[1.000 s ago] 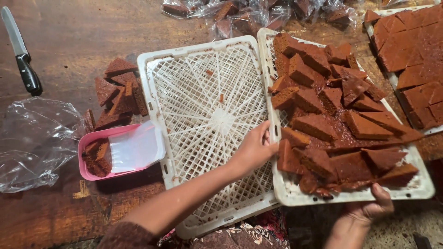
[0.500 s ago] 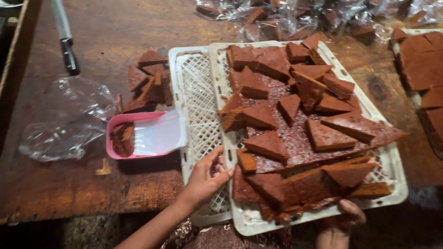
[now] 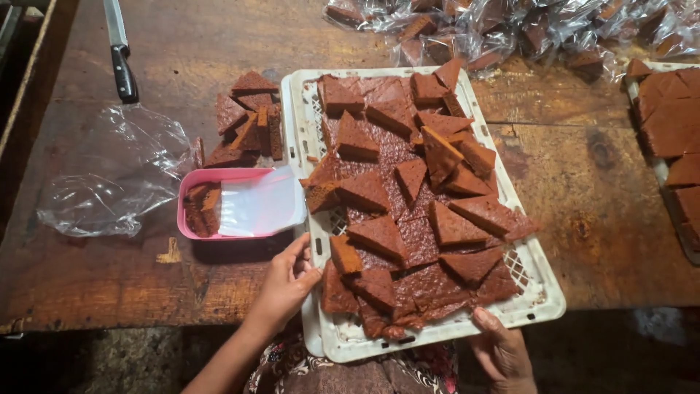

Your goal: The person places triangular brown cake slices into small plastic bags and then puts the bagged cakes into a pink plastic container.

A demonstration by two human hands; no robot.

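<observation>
Nearest the camera, the right hand (image 3: 502, 353) cups the near rim of the white lattice tray (image 3: 538, 293) from below, fingers curled under the edge and thumb on top. The left hand (image 3: 286, 286) presses against the tray's near left corner, fingers spread along the rim and closed on nothing else.

The tray lies on the wooden desk (image 3: 583, 219), its near end jutting past the edge towards the person, and seems to sit on a second tray of the same kind, whose rim (image 3: 290, 117) shows at the left. It is piled with brown cake wedges (image 3: 408, 219). So loaded it looks fairly heavy, and thin plastic lattice is likely to flex; the wedges look soft, crumbly and loose, apt to slide if it tilts. The rim at opposite sides looks like the soundest hold.

Both forearms reach forward from below, wrists low.

Left of the tray stand a pink tub (image 3: 240, 204), a clear bag (image 3: 117, 175) and a knife (image 3: 120, 51); beyond are wrapped pieces (image 3: 510, 33).
</observation>
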